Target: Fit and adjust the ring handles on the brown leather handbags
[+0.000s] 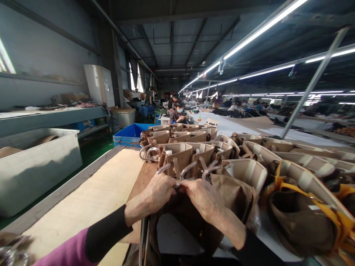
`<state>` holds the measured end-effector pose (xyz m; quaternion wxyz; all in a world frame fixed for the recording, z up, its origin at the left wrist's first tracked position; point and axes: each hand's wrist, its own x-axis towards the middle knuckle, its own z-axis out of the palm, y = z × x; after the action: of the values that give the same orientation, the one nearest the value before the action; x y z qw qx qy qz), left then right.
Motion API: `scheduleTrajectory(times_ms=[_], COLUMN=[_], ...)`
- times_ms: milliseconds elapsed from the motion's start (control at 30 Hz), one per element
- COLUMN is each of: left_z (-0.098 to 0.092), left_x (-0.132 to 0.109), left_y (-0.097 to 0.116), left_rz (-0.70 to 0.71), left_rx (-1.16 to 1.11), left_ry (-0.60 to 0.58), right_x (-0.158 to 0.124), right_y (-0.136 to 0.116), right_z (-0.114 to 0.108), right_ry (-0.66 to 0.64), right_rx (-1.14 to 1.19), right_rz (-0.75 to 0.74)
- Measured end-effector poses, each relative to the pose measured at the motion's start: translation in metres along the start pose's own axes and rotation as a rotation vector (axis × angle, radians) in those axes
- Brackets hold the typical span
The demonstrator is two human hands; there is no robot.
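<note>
My left hand (158, 194) and my right hand (203, 199) meet in the middle of the view, fingers closed. Between their fingertips a short stretch of shiny, clear-wrapped handle (178, 182) shows. Beneath them hangs a dark brown handbag (191, 223), mostly hidden by my hands and in shadow. Just beyond stand several brown handbags (179, 159) in rows, upright and open at the top, their curved handles (188, 168) wrapped in clear plastic. Right of my right hand is a brown bag (233, 190) with its soft inner part pushed up.
At right, a brown bag with yellow straps (302, 218) lies close by. A pale board (111, 184) covers the table's left side. Beyond it stands a blue crate (130, 133). A white bin (36, 170) is on the floor at left. Co-workers (177, 112) sit farther back.
</note>
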<state>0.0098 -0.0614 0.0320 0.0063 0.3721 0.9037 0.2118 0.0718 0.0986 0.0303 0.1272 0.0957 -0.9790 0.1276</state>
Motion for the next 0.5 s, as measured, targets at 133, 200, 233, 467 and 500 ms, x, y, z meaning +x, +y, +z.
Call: scheduleTrajectory(times_ms=[133,200,233,467,500], left_z=[0.001,0.0,0.0,0.0,0.001], left_x=[0.002,0.005,0.007,0.044,0.051], left_y=[-0.004,-0.006,-0.005,0.015,0.02], left_rz=[0.006,0.027,0.054,0.364,0.396], left_rx=[-0.014,-0.048,-0.075,-0.251,-0.28], left_ry=[0.001,-0.007,-0.02,-0.142,-0.16], right_x=[0.012,0.014,0.014,-0.007,-0.011], right_y=[-0.005,-0.006,-0.006,0.002,0.004], right_z=[0.004,0.004,0.002,-0.032,-0.036], right_ry=[-0.049,-0.069,-0.078,-0.118,-0.111], right_rx=[-0.055,-0.076,-0.081,-0.125,-0.133], right_rz=[-0.041,-0.036,-0.029,0.151,0.185])
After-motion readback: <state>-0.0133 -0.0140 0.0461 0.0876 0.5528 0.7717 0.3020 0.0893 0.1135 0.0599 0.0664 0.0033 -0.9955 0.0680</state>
